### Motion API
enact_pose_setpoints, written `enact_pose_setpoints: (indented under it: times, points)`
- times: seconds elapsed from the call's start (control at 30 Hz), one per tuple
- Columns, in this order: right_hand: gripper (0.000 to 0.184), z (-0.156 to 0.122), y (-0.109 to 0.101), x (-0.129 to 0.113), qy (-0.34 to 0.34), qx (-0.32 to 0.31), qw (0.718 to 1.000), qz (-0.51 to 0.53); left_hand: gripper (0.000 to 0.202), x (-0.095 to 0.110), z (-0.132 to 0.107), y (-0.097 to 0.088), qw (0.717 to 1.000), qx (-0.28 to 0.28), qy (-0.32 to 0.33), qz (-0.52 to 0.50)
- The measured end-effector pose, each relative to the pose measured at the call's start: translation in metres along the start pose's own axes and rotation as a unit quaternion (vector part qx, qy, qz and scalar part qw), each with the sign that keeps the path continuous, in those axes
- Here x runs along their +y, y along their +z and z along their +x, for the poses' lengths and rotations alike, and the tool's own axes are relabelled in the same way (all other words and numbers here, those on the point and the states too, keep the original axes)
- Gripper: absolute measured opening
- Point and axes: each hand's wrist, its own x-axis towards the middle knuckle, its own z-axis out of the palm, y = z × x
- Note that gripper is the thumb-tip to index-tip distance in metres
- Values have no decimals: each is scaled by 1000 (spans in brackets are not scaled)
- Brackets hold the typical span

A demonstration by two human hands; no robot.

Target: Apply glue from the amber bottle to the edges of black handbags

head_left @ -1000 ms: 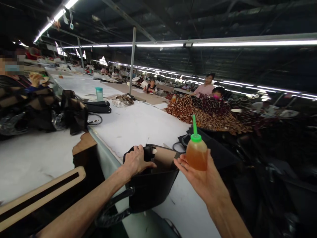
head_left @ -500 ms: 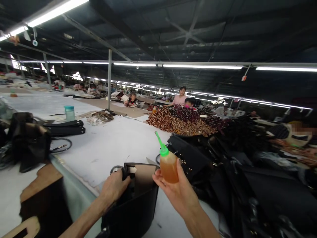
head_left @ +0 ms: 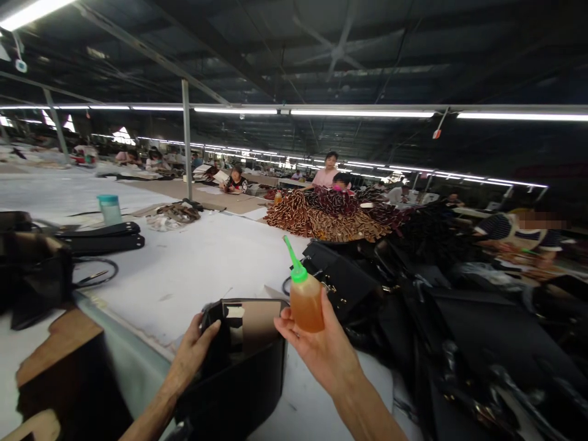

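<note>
My right hand (head_left: 324,352) is wrapped round a squeeze bottle (head_left: 307,306) holding amber liquid. Its long green nozzle points up and to the left, above the work surface. Beside it, my left hand (head_left: 193,349) grips the left rim of a black bag (head_left: 239,386), thumb on the top edge and the other fingers mostly hidden outside. The bag stands with its mouth open, showing a beige lining (head_left: 260,318) and a small white patch. My right fingertips are close to its right rim; whether they touch it I cannot tell.
More black bags (head_left: 487,324) are heaped on the right. Behind them lies a pile of brown and maroon strips (head_left: 331,214). On the white table (head_left: 229,251) stand a teal-lidded cup (head_left: 109,211) and black straps (head_left: 101,236). Co-workers (head_left: 327,174) sit or stand further back.
My left hand has slid from the bag's far left corner down to its left rim. The bottle stays in my right hand. The whole view has shifted slightly.
</note>
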Motion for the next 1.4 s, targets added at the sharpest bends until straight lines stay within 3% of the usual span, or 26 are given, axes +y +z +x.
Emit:
enact_pose_setpoints:
  times: [0.1, 0.23, 0.5, 0.67, 0.77, 0.93, 1.0, 1.1, 1.17, 1.23, 1.33, 1.4]
  points:
    - [40, -5, 0, -1, 16, 20, 999, 24, 62, 7, -7, 4, 998, -19, -10, -63]
    - [41, -19, -2, -5, 43, 20, 998, 40, 55, 28, -12, 5, 996, -55, 11, -67]
    - [37, -61, -12, -22, 78, 55, 993, 68, 42, 108, -10, -19, 977, -202, 63, 38]
    - [41, -83, -26, -35, 77, 87, 993, -12, 40, 143, -21, -37, 957, -282, 9, 73]
    - [43, -94, -33, -39, 29, 126, 987, -95, 38, 138, -31, -41, 934, -345, -37, 82]
    - [48, -95, -48, -39, -96, 128, 945, -286, 29, 101, -43, -43, 891, -421, -73, 154]
    - [47, -92, -55, -39, -140, 96, 914, -368, 28, 88, -45, -43, 872, -450, -99, 165]
    - [52, -88, -60, -40, -178, 57, 847, -497, 29, 78, -44, -42, 854, -482, -138, 142]
    - [55, -86, -57, -39, -177, 76, 808, -557, 29, 77, -41, -39, 846, -494, -154, 130]
    - [57, -86, -51, -35, -174, 103, 787, -583, 29, 77, -39, -36, 840, -502, -159, 129]
    - [56, -87, -43, -26, -181, 107, 802, -559, 29, 76, -38, -32, 840, -502, -151, 144]
    - [55, -86, -43, -19, -168, 90, 839, -510, 33, 69, -37, -31, 845, -491, -151, 144]
